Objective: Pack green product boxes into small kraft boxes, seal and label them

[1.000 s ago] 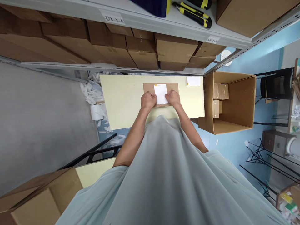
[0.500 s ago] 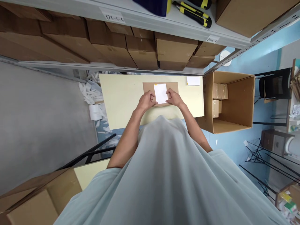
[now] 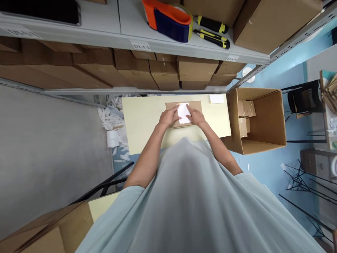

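In the head view, the left hand (image 3: 167, 117) and right hand (image 3: 197, 116), curled beside the white label (image 3: 183, 114) a moment ago, now lie unclenched, fingers extended over its edges, apparently flattening it against the brown cardboard (image 3: 195, 105) near frame centre.

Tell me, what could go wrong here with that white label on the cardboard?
The white label, touched by the left grip and the right grip, might crease or end up crooked on the cardboard. Separately, a yellow-and-black utility knife lies near the front edge of the shelf, so a bump could perhaps knock it down.
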Tool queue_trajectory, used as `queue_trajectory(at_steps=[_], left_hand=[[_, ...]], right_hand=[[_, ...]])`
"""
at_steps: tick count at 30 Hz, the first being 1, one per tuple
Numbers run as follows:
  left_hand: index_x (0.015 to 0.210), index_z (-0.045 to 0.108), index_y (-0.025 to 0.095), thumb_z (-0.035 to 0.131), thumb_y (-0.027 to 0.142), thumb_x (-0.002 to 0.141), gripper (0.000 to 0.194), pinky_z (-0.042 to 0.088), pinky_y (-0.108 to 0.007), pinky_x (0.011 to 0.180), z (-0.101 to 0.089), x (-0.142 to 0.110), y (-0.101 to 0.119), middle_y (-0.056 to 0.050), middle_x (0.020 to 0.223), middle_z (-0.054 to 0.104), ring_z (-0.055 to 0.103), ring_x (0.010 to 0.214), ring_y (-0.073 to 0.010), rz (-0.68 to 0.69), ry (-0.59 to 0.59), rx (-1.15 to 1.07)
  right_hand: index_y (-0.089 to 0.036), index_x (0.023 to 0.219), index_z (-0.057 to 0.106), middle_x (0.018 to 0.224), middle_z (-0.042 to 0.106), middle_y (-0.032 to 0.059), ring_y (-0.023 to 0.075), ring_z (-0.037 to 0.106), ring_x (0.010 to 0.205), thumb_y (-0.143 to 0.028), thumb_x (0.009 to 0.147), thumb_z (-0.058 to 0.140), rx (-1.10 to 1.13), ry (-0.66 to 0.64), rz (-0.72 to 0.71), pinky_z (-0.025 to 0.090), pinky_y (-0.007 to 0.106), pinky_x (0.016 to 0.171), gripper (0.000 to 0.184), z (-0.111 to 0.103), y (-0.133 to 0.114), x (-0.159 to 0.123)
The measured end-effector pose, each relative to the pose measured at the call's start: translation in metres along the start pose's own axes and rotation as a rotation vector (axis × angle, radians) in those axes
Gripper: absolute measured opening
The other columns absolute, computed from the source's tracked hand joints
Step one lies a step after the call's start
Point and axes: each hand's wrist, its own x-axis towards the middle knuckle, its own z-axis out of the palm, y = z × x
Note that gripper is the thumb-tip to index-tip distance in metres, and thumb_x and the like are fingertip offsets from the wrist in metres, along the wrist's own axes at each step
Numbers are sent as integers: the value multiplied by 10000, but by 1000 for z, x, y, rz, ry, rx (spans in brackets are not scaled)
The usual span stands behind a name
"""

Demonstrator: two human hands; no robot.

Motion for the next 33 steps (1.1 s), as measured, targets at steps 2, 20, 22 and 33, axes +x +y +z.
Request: queue_trajectory(at_steps=[2,20,22,33], left_hand=[[1772,449,321,872,438,923,956,538,-311,963,-3,2,-4,-9,983,809,735,992,-259,16,-22,8],[1817,309,337,952,404,774,1227,555,-372,1029,-15,-12,12,-161,1477,766,737,1352,-372,25,-54,95],[1793,382,345,903,389,838,1090,559,-358,1024,-13,-21,10,-131,1453,781,741,1339,-346,56,-35,73],[1332,817,286,583,280,1035,378,587,-345,1064,14,-92,-54,-77,1292,803,768,1218,-259,149,102,-165]], right_hand=[[-192,1853,207,1511,694,248,381,675,1359,-343,1147,606,-10,-21,-21,518,507,1189,826,-2,2,-1],[-238,1790,427,1205,792,97,270,720,1169,-240,1019,735,101,44,18,532,351,1080,830,-16,-16,-16],[-233,1746,510,1214,753,115,274,677,1197,-286,1090,663,57,137,12,503,372,1122,675,1,-21,-29],[-122,1558,628,1423,677,268,389,663,1333,-542,1084,590,411,704,379,570,536,1123,635,64,29,-84]])
